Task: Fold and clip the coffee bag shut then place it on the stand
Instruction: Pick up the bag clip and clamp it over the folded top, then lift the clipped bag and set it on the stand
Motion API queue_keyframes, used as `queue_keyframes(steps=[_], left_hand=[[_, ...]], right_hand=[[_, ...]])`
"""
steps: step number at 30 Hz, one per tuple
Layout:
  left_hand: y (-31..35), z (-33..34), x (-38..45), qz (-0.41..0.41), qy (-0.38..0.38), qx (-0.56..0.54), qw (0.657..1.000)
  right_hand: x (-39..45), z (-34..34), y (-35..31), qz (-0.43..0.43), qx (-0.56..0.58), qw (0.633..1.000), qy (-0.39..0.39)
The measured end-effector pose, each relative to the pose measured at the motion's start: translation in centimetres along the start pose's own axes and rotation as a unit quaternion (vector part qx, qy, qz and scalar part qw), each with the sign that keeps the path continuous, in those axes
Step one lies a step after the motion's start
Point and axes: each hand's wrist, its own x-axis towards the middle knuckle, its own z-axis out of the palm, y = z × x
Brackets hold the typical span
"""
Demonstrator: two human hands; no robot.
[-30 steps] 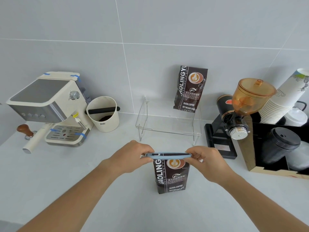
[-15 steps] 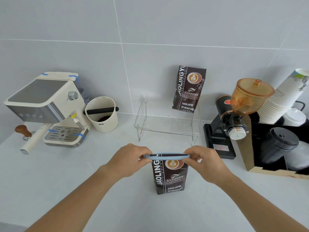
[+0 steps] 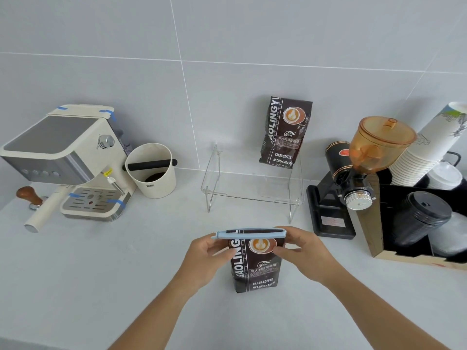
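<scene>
Both hands are meeting at the top of the coffee bag (image 3: pixel 255 266), which is standing upright on the near part of the white counter (image 3: pixel 101 274), a little right of centre. The left hand (image 3: pixel 202 258) is pinching the left end of the blue clip (image 3: pixel 250 233) between thumb and fingers, and the right hand (image 3: pixel 303 253) is closing on the right end, thumb pressing the bag's front just under the clip; holding both ends this way is probably letting the person squeeze the long bar evenly across the folded top while the bag's flat base is keeping it standing. The clip is lying level across the full width of the bag, so the fold looks captured, though whether it is fully latched is something I cannot tell. Farther back, directly beyond the bag, the clear stand (image 3: pixel 252 188) is waiting with its shelf bare on the left; a second coffee bag (image 3: pixel 284 132) is leaning on its far right side against the tiled wall. The espresso machine (image 3: pixel 65 157) is sitting far left and the grinder (image 3: pixel 358 173) far right, both well apart from the path to the stand, so the lift forward should be unobstructed
</scene>
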Motion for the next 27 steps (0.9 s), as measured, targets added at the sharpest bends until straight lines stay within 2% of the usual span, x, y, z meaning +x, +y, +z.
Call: queue_keyframes(steps=[4, 12, 15, 20, 27], left_hand=[[-1.5, 0.7, 0.3, -0.009, -0.012, -0.019, 1.000], [-3.8, 1.7, 0.2, -0.042, -0.047, 0.018, 0.998], [-4.8, 2.4, -0.2, -0.045, -0.034, 0.031, 0.998], [-5.5, 2.7, -0.4, -0.053, -0.009, 0.021, 0.998], [-3.5, 2.3, -0.3, -0.031, 0.013, 0.025, 0.999]], right_hand=[[0.3, 0.3, 0.9, 0.017, -0.021, 0.999, -0.018], [-0.6, 2.2, 3.7, 0.060, -0.017, 0.997, -0.053], [-1.0, 2.8, 4.7, 0.059, 0.014, 0.997, -0.041], [-1.3, 3.4, 5.1, 0.052, 0.002, 0.998, -0.018], [-0.8, 2.9, 3.1, 0.031, -0.014, 0.999, -0.009]])
